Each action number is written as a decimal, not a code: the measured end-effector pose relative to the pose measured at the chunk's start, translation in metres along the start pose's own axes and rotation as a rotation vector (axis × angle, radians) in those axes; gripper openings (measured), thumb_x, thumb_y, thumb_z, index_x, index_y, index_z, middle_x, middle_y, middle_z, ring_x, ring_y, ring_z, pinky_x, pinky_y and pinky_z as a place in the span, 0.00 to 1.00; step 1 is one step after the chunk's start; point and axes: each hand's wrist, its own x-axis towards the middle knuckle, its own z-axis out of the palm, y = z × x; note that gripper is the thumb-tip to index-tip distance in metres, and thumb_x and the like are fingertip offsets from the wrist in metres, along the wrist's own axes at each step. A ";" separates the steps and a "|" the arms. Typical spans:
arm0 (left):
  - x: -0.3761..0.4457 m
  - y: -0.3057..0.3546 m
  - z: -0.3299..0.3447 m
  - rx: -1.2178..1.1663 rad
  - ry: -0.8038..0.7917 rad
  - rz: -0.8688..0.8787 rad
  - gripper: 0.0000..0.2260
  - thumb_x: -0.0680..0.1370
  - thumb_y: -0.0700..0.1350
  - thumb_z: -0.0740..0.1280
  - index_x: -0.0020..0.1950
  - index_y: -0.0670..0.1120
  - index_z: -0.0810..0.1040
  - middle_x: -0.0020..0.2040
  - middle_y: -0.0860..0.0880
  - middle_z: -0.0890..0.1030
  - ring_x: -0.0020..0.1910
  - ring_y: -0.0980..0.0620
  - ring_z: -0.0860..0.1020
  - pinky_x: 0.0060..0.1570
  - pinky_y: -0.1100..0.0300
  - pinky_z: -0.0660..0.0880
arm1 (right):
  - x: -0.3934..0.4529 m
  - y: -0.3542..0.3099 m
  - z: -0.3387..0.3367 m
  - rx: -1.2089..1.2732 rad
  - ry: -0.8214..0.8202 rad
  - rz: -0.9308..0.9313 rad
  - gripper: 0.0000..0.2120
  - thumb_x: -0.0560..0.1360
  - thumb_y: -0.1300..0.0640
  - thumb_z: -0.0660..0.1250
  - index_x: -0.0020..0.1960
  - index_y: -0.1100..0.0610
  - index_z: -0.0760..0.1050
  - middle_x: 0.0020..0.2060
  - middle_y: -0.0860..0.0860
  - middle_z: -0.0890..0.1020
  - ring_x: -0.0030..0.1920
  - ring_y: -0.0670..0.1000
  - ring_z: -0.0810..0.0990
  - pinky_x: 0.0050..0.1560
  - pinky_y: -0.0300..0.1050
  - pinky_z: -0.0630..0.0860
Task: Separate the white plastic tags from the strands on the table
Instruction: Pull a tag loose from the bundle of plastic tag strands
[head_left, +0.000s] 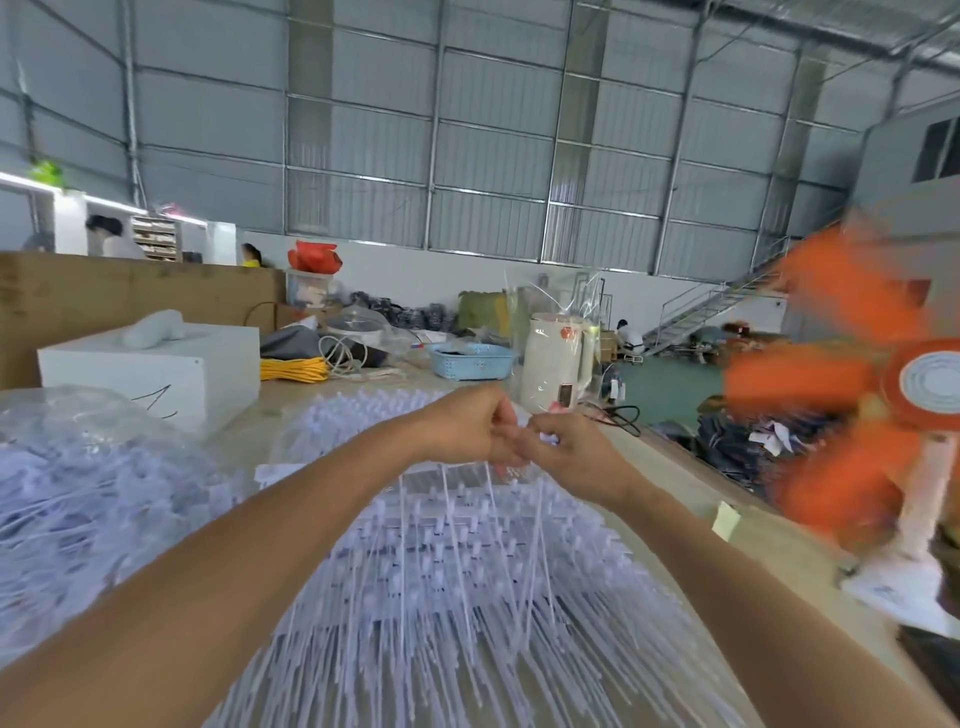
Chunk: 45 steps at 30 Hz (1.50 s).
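Step in hand, as I read it: pulling tags off a strip, mid-separation. Both hands were raised above the table (675, 483), knuckles touching, working one small spot between them.

Left hand (467, 426): fingers curled in, grip pinching something white at the fingertips. Right hand (566, 457): same, fingers curled, grip pinched on the white piece right where it met the left hand. The exact part between the fingers was too small and too hidden to name; probably a tag head or the top bar of a strip.

Several strands (447, 525) hung straight down from the pinch point toward the heap. So the work piece was at the grip, and its tails dropped below both hands.

Main stock of white plastic tags (457, 587) lay fanned on the table directly under and in front of the hands, not touching them. A second loose pile in a clear plastic bag (78, 467) sat off to the left, well apart from the grip.

Next move, my guess: hands part or twist against each other to snap the tag free. Needs a firm pinch close to the joint, else the thin strands bend instead of breaking.

Orange fan (852, 395) was spinning at the right, near the right forearm.
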 end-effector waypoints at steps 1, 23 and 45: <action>-0.001 -0.002 -0.001 0.050 -0.006 -0.011 0.10 0.75 0.45 0.71 0.49 0.39 0.78 0.43 0.45 0.80 0.39 0.54 0.80 0.45 0.61 0.77 | 0.001 0.000 0.000 -0.021 0.016 0.003 0.19 0.78 0.52 0.64 0.28 0.49 0.71 0.23 0.44 0.68 0.26 0.44 0.65 0.31 0.39 0.62; -0.045 -0.018 -0.092 -0.613 -0.016 -0.124 0.13 0.71 0.40 0.63 0.27 0.43 0.79 0.23 0.49 0.66 0.18 0.57 0.60 0.20 0.67 0.56 | -0.040 0.066 -0.089 -0.169 0.782 0.275 0.17 0.69 0.51 0.56 0.30 0.63 0.71 0.24 0.59 0.72 0.28 0.53 0.70 0.33 0.47 0.66; -0.062 0.003 0.019 -0.392 0.290 -0.205 0.16 0.84 0.47 0.54 0.49 0.38 0.76 0.45 0.36 0.79 0.27 0.56 0.68 0.25 0.67 0.66 | 0.034 -0.047 0.042 0.039 0.516 0.130 0.23 0.77 0.51 0.61 0.27 0.56 0.57 0.21 0.49 0.60 0.26 0.51 0.60 0.29 0.46 0.60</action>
